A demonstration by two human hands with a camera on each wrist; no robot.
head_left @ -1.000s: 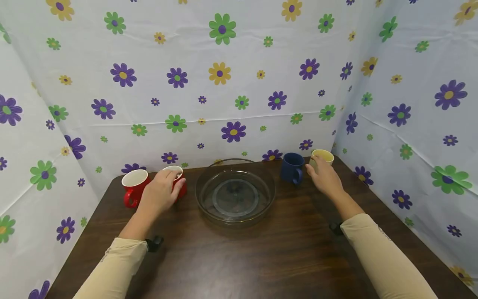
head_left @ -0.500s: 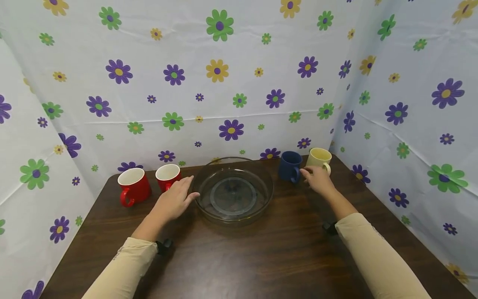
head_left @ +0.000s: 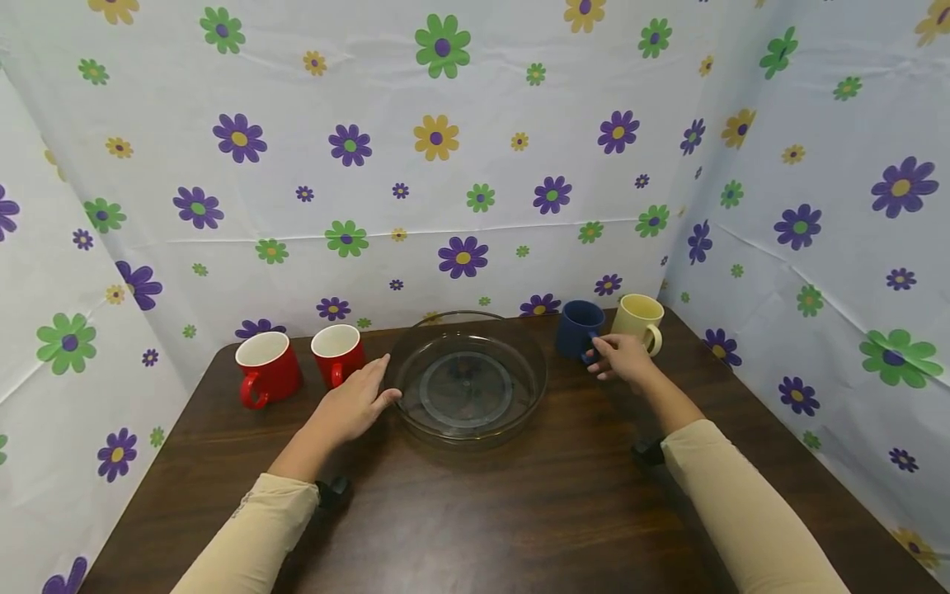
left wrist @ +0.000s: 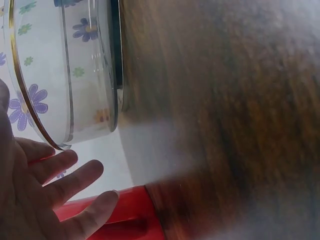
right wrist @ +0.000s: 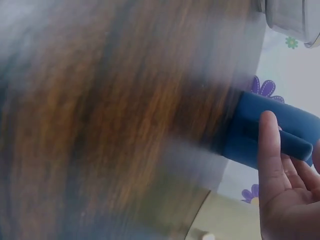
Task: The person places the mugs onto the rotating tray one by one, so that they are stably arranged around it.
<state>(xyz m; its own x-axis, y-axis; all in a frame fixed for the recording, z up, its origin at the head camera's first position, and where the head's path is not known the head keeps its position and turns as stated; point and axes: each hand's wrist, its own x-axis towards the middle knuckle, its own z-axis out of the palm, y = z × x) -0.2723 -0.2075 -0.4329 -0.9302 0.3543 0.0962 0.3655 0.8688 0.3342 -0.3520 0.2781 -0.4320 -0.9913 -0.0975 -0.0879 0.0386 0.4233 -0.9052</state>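
In the head view my left hand [head_left: 355, 406] is spread beside the left rim of a clear glass pie dish [head_left: 466, 436]. Its fingers look straight, and the left wrist view shows the fingertips close to the rim; contact is unclear. Just behind this hand is a small red mug [head_left: 337, 353]. On the other side, my right hand [head_left: 626, 360] is at the handle of a blue mug [head_left: 576, 328]. In the right wrist view the handle [right wrist: 295, 145] lies between the thumb and the fingers, which pinch it. The blue mug stands upright on the table.
A larger red mug [head_left: 270, 371] stands at the far left of the dark wooden table [head_left: 475, 520]. Right of the blue mug is a yellow mug [head_left: 638, 315]. A white flowered cloth [head_left: 401, 264] rises along the table's back and sides.
My left hand has left the small red mug and moved right to the dish. My right hand has shifted left from the yellow mug to the blue mug's handle.
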